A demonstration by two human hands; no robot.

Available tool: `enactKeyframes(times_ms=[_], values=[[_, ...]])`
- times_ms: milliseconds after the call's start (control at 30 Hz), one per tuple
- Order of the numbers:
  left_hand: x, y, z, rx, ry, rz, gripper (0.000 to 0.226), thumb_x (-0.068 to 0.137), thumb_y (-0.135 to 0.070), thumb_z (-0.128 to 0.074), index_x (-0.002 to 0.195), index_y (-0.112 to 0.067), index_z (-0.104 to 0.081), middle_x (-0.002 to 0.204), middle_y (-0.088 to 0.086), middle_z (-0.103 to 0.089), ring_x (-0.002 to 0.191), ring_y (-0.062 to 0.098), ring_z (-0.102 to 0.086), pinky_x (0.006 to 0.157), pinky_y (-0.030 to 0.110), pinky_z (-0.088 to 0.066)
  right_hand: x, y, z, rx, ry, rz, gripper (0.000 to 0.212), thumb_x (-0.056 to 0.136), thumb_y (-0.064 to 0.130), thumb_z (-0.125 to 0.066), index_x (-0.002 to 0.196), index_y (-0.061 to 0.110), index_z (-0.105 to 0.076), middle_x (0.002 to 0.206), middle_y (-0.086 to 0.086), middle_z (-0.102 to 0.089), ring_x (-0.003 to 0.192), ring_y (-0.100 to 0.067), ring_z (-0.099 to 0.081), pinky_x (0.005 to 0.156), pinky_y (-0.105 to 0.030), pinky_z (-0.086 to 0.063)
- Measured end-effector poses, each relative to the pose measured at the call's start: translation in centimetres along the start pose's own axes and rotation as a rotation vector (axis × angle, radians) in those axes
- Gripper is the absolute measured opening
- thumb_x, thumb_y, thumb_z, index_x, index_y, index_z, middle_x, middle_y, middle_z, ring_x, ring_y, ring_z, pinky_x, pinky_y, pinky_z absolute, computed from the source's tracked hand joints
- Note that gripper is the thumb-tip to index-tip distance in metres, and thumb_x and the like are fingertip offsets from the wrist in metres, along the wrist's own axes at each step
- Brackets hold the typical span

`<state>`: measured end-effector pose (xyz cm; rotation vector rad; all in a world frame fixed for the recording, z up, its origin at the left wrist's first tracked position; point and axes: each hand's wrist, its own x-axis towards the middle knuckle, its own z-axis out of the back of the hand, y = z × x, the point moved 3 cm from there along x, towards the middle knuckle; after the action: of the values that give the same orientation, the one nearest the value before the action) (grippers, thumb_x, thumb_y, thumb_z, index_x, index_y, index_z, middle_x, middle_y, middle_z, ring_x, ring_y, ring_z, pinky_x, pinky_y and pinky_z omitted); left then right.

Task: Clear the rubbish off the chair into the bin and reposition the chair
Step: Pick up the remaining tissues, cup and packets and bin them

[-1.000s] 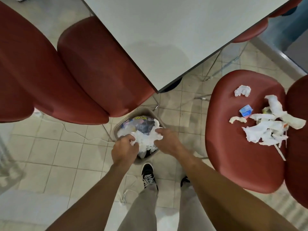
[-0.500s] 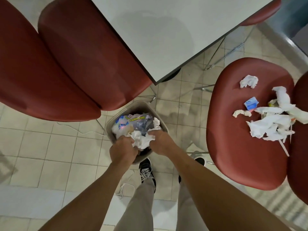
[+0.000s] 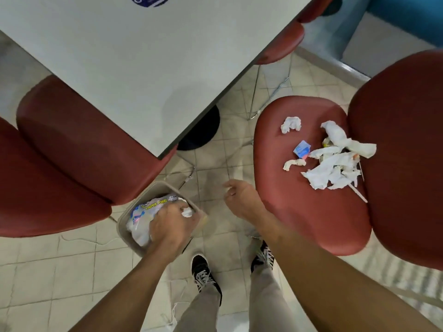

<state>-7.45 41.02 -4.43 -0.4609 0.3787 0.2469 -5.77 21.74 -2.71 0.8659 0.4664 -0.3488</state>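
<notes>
We're standing over the small beige plastic bin (image 3: 153, 195) on the pale tiled floor (image 3: 60, 271), just in front of our black lace-up shoes (image 3: 206, 276). Our left hand (image 3: 171, 226) is down in the bin mouth, fingers curled and pressing on the white crumpled tissue (image 3: 187, 212) at the bin's far rim; whether the fingers actually pinch it or just push, we can't tell. Under the hand: a printed paper-towel wrapper (image 3: 153, 204) and more white paper.

Our right hand (image 3: 239, 197) is in the air between bin and chair, fingers loosely spread, palm half open, holding nothing. It's near the front edge of the dark red padded chair seat (image 3: 299, 207) to our right.

Rubbish is still on that seat, all toward its back half:
- small crumpled white tissue ball (image 3: 290, 124), on its own
- small blue wrapper (image 3: 302, 149)
- short twisted white paper scrap (image 3: 293, 163) just beside the wrapper
- big heap of torn white napkins (image 3: 333, 168) against the chair's red backrest (image 3: 402, 152)
- thin white stick (image 3: 358, 194) poking out of the heap toward us

The white tabletop (image 3: 143, 63) fills the upper left, with a blue round sticker (image 3: 149, 0) at the top edge. Two more red chairs (image 3: 72, 152) sit tucked at its left side, the bin right below the nearer seat's edge
</notes>
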Motion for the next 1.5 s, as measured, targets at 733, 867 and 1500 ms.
enactKeyframes(times_ms=[733,867,1500], values=[[2.0,-29.6,-11.4,0.131,0.144,-0.394,0.046,0.070,-0.061,-0.069,0.109,-0.036,-0.064,0.107,-0.007,-0.064,0.103,0.018,-0.061,0.086,0.034,-0.050,2.3,-20.5,20.7,0.181,-0.251,-0.237,0.058,0.081,0.030,-0.071,0.135,0.026,-0.051,0.127,-0.005,-0.056,0.115,-0.017,-0.055,0.087,-0.023,-0.041],[2.7,-33.5,-15.9,0.189,0.212,-0.455,0.043,0.073,-0.055,-0.070,0.111,-0.037,-0.062,0.108,-0.007,-0.062,0.106,0.018,-0.059,0.088,0.037,-0.049,3.5,-25.2,22.6,0.160,-0.269,-0.336,0.061,0.082,0.026,-0.067,0.138,0.025,-0.045,0.132,-0.007,-0.053,0.117,-0.023,-0.054,0.094,-0.030,-0.043],[8.6,-40.3,-35.5,0.361,0.580,-0.664,0.056,0.079,-0.015,-0.071,0.129,-0.032,-0.053,0.121,0.007,-0.048,0.107,0.022,-0.056,0.087,0.029,-0.047,14.8,-38.9,24.1,-0.149,-0.181,-0.356,0.058,0.085,0.025,-0.064,0.140,0.027,-0.045,0.131,-0.004,-0.051,0.122,-0.026,-0.043,0.102,-0.037,-0.038]])
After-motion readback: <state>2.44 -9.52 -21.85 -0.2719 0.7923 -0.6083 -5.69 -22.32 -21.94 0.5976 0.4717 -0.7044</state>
